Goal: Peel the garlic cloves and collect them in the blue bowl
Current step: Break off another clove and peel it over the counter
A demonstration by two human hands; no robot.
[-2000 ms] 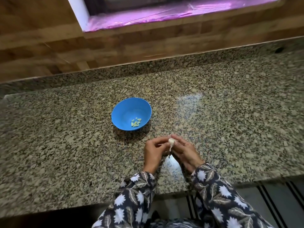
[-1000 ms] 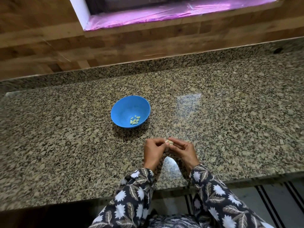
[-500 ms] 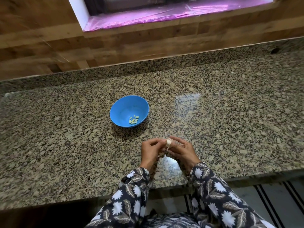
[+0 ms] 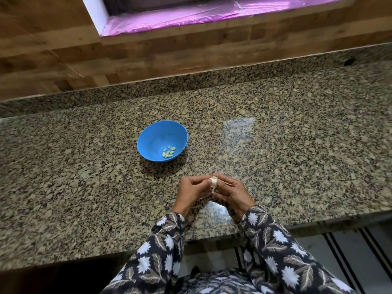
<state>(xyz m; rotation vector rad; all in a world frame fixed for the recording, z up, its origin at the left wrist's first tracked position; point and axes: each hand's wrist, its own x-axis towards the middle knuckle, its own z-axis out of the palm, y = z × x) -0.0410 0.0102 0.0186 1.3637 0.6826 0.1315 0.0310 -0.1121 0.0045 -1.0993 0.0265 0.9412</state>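
A small white garlic clove (image 4: 213,183) with papery skin hanging from it sits between my two hands, just above the granite counter (image 4: 297,145). My left hand (image 4: 192,192) pinches it from the left with curled fingers. My right hand (image 4: 232,193) holds it from the right, fingertips curled over it. The blue bowl (image 4: 152,136) stands on the counter up and to the left of my hands, a hand's length away. Several peeled pale green cloves (image 4: 168,152) lie at its bottom.
The counter's front edge (image 4: 212,238) runs just below my wrists. A low granite upstand (image 4: 191,81) and a wooden wall (image 4: 63,56) close off the back. A window sill with pink film (image 4: 191,15) lies above.
Both hands stay together on the clove and have shifted slightly. The skin strip, hanging two seconds ago and tucked away a second ago, hangs down from the clove again.
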